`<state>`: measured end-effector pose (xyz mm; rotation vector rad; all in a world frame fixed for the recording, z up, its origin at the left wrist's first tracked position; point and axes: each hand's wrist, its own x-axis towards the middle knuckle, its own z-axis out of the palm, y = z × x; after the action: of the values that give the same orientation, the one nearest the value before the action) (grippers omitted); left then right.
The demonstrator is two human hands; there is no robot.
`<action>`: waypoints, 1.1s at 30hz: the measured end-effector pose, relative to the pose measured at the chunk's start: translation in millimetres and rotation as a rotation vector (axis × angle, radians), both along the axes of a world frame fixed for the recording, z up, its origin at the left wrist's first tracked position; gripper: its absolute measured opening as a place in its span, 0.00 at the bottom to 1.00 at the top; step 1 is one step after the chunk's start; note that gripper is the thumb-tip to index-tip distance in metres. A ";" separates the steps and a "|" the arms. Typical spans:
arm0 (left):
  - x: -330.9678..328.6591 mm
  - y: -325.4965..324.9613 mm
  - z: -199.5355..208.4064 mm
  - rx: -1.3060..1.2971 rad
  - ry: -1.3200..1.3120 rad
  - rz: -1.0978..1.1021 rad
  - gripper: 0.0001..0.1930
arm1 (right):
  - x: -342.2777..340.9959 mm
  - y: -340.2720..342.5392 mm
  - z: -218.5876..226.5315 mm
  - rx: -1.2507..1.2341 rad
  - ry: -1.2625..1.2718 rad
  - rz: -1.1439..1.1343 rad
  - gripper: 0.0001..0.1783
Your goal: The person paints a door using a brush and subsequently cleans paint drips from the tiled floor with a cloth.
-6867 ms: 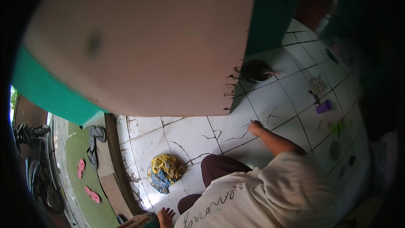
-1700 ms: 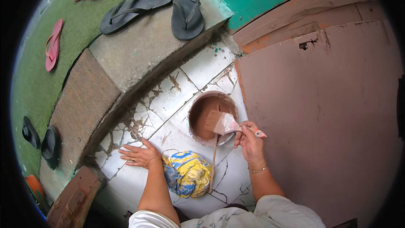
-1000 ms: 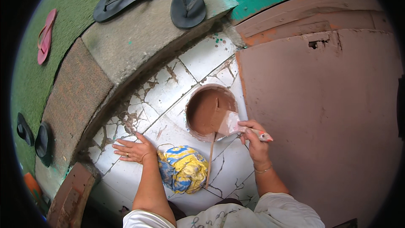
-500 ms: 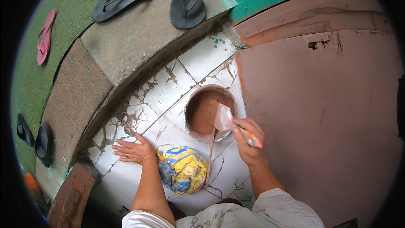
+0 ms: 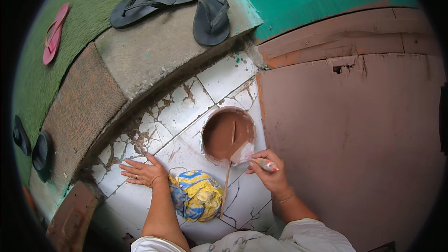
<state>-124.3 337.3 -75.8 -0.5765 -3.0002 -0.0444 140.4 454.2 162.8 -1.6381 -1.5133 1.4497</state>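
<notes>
My left hand (image 5: pixel 145 173) lies flat and released on the white tiles (image 5: pixel 186 114), beside it is the crumpled yellow-and-blue cloth (image 5: pixel 200 196), then the pot (image 5: pixel 212 159) of brown paint, and at its lower right rim is the brush (image 5: pixel 243 152), whose handle my right hand (image 5: pixel 269 171) is grasping.

Holding the bare left forearm (image 5: pixel 161 214) out almost straight from the near side, and the bare right forearm (image 5: pixel 297 208) slanted far and toward the left. Resting the bare left hand (image 5: pixel 144 173) palm down, back showing, fingers fanned toward the left, thumb parted and pointing far. Holding the bare right hand (image 5: pixel 274 176) curled, thumb and fingers drawn in, roughly level with the left hand and well apart from it.
</notes>
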 end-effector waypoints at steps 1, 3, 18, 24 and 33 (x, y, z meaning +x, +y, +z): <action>0.6 0.8 0.1 0.009 -0.001 -0.001 0.44 | -3.4 0.3 -0.8 0.062 -0.055 0.044 0.10; 1.1 0.5 -0.4 0.023 -0.001 -0.005 0.44 | -12.6 5.7 6.1 0.300 -0.206 0.242 0.12; 0.0 -0.2 -1.9 0.046 -0.023 -0.014 0.44 | -21.5 44.7 54.9 0.659 -0.565 0.541 0.08; 0.2 0.7 1.0 0.061 -0.040 -0.020 0.45 | -46.4 143.0 109.9 1.116 -0.693 0.378 0.07; 0.5 3.1 1.3 0.070 -0.047 -0.012 0.45 | -77.6 288.6 56.1 0.849 -1.076 0.508 0.10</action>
<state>-123.8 340.4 -74.5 -0.5949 -3.0264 -0.1652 62.8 742.8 218.9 -1.5080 -2.7148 -0.1819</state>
